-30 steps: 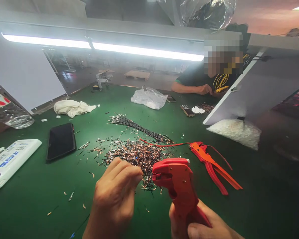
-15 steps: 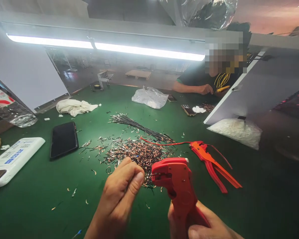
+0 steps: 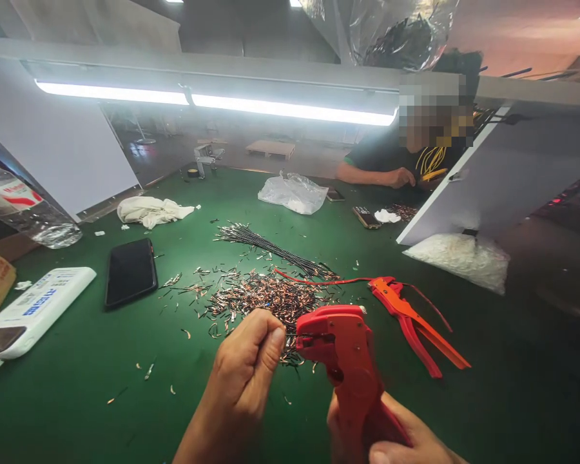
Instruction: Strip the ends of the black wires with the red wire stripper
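Observation:
My left hand [image 3: 254, 357] is closed in a pinch on a thin black wire [image 3: 290, 334], whose end reaches into the jaws of a red wire stripper [image 3: 352, 348]. Around the stripper's handles my right hand [image 3: 396, 432] is wrapped, partly cut off by the lower edge of the view. Behind both hands lies a heap of short wire scraps [image 3: 265, 293], black and copper-coloured. A bundle of black wires [image 3: 275, 248] rests just beyond the heap. To the right, a second red wire stripper [image 3: 410, 322] lies on the table with a red strip by its head.
On the green table [image 3: 212, 419] stand a black phone [image 3: 131, 273] and a white device [image 3: 38, 312] at left. Farther back are a white cloth [image 3: 152, 211] and a plastic bag [image 3: 294, 192]. A person [image 3: 381, 161] sits across, beside a white panel [image 3: 459, 174].
The view has shifted slightly, so table items appear a little farther right. My left hand has moved slightly right, nearer the stripper's jaws; my right hand keeps its hold.

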Available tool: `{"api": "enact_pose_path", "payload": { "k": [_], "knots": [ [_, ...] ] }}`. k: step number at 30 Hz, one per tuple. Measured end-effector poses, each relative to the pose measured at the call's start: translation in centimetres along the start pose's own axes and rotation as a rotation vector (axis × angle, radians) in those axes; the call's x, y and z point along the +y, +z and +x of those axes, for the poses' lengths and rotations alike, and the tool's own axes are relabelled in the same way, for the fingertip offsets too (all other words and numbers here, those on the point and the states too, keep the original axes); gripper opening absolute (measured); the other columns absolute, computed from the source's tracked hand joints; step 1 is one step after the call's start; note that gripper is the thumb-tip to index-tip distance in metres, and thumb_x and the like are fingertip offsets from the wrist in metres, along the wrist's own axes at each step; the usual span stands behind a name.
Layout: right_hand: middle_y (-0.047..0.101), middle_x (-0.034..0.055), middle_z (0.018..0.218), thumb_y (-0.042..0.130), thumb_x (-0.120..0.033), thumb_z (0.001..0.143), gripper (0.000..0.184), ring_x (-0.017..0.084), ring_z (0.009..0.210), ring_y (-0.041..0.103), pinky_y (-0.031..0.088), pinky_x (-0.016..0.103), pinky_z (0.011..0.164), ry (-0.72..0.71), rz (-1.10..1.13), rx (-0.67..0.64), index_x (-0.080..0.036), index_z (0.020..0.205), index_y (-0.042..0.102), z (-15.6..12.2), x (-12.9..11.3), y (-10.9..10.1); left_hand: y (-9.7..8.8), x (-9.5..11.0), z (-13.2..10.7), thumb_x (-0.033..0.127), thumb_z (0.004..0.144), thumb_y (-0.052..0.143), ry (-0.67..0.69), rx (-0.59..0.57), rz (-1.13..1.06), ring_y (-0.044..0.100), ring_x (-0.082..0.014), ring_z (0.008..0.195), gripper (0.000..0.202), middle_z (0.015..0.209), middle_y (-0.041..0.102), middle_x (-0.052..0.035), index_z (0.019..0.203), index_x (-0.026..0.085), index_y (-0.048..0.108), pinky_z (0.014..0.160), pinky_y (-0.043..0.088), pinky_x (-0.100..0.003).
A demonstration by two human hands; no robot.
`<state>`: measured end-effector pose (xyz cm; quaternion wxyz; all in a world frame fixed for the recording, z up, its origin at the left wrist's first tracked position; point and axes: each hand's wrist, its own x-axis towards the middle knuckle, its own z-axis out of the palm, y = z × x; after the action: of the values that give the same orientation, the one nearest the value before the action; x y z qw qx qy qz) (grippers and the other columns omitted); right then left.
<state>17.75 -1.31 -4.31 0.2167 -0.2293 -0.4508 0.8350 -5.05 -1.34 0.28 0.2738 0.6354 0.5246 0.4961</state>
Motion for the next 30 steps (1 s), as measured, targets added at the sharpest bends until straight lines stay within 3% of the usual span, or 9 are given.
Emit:
{"api": "enact_pose_path", "payload": {
  "k": [9, 14, 17, 24, 27, 30],
  "knots": [
    [0.046, -0.0025, 0.069, 0.079, -0.045, 0.074, 0.040, 0.011, 0.058, 0.037, 0.033, 0.024, 0.055, -0.014, 0.000, 0.038, -0.016, 0.090, 0.057, -0.1, 1.3, -0.6, -0.2, -0.5, -0.2, 0.031, 0.105, 0.040, 0.035, -0.078, -0.037, 0.046, -0.0106, 0.061, 0.031, 0.069, 0.051, 0.0037, 0.078, 0.023, 0.051, 0.054, 0.035, -0.023],
    [0.051, 0.0002, 0.073, 0.081, -0.048, 0.075, 0.040, 0.013, 0.066, 0.042, 0.035, 0.026, 0.062, 0.002, -0.088, 0.052, -0.016, 0.086, 0.061, 0.2, 0.8, -0.4, -0.8, 0.3, 0.0, 0.030, 0.103, 0.040, -0.037, -0.154, -0.029, 0.047, -0.0106, 0.062, 0.032, 0.069, 0.051, 0.0035, 0.074, 0.022, 0.050, 0.056, 0.038, -0.022],
    [0.046, -0.0029, 0.065, 0.078, -0.054, 0.077, 0.043, 0.010, 0.058, 0.036, 0.031, 0.025, 0.056, -0.028, -0.150, 0.041, -0.016, 0.077, 0.060, 0.5, 0.7, -0.1, -0.9, 0.8, 0.2, 0.031, 0.102, 0.039, -0.050, -0.183, -0.009, 0.047, -0.0107, 0.061, 0.033, 0.068, 0.050, 0.0034, 0.072, 0.022, 0.049, 0.056, 0.040, -0.022],
    [0.029, -0.0069, 0.059, 0.074, -0.065, 0.074, 0.049, 0.010, 0.053, 0.023, 0.028, 0.026, 0.050, -0.045, -0.159, 0.264, -0.021, 0.069, 0.054, 0.3, 2.6, 0.3, -0.8, 0.7, 0.5, 0.025, 0.099, 0.044, 0.026, -0.130, 0.052, 0.051, -0.0091, 0.058, 0.031, 0.065, 0.054, 0.0039, 0.070, 0.021, 0.053, 0.052, 0.042, -0.019],
    [0.029, -0.0064, 0.059, 0.070, -0.068, 0.076, 0.053, 0.010, 0.053, 0.024, 0.027, 0.026, 0.051, -0.035, -0.153, 0.207, -0.021, 0.066, 0.049, 0.3, 2.0, 0.5, -0.7, 0.5, 0.6, 0.023, 0.098, 0.047, 0.047, -0.109, 0.059, 0.054, -0.0083, 0.057, 0.025, 0.066, 0.059, 0.0044, 0.076, 0.021, 0.059, 0.052, 0.043, -0.017],
    [0.042, -0.0028, 0.063, 0.067, -0.065, 0.080, 0.048, 0.011, 0.056, 0.034, 0.029, 0.025, 0.054, -0.073, -0.068, 0.099, -0.017, 0.077, 0.058, 0.4, 0.5, 1.0, -0.5, 0.3, 0.6, 0.019, 0.097, 0.050, 0.082, -0.099, 0.069, 0.055, -0.0076, 0.057, 0.020, 0.067, 0.061, 0.0053, 0.081, 0.022, 0.062, 0.052, 0.044, -0.016]
  ]
}}
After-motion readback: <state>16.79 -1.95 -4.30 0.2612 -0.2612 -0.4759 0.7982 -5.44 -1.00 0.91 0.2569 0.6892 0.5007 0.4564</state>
